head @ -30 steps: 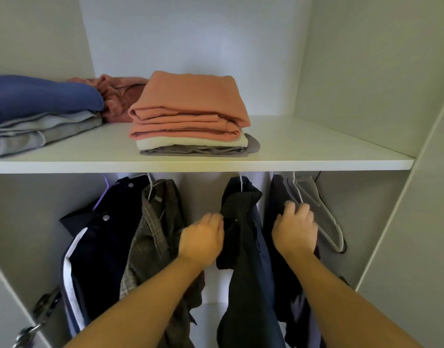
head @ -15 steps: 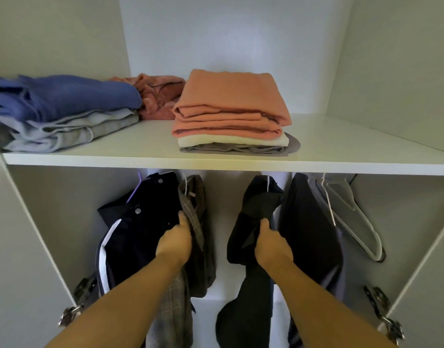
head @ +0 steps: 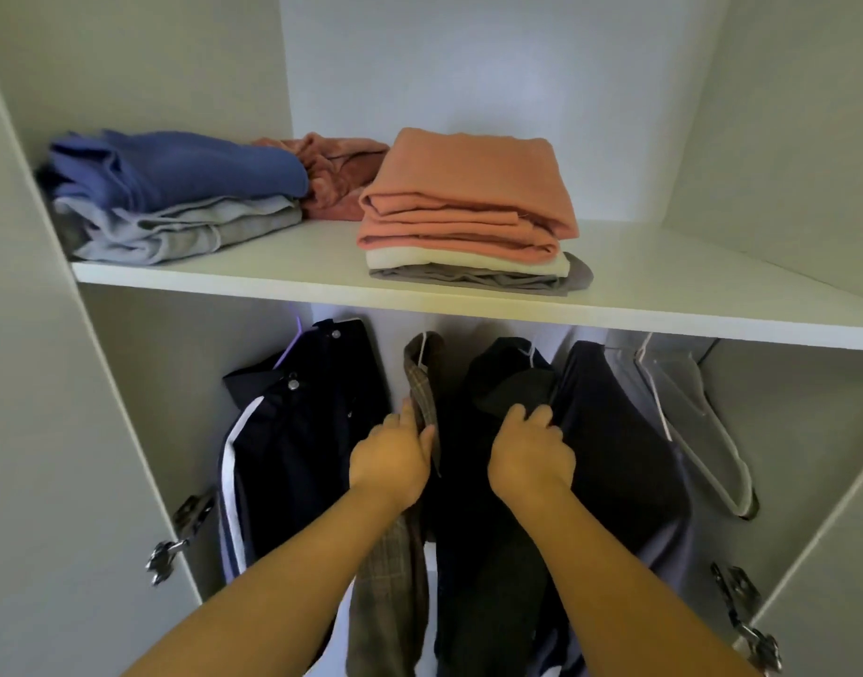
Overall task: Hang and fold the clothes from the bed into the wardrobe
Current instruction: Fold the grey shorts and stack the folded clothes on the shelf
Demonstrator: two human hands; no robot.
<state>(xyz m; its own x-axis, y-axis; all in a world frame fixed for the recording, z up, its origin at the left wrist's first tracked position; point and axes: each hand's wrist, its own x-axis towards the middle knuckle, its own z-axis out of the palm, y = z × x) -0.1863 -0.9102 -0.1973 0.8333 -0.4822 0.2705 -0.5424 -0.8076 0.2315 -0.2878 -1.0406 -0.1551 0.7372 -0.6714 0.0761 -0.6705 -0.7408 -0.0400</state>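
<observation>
As the fingers (head: 406, 416) and thumb of the left hand (head: 393, 461) pinch the edge of a hanging plaid garment (head: 422, 383), the right hand (head: 529, 454) curls its fingers over the shoulder of a black garment (head: 505, 378) just beside it, both hung below the wardrobe shelf (head: 283, 278). A navy striped garment (head: 302, 432) hangs at left, with a dark blue-grey garment (head: 615, 432) and empty hangers (head: 688, 412) at right. An orange-topped folded stack (head: 468, 197) and a blue-and-grey pile (head: 175, 197) lie on the shelf.
</observation>
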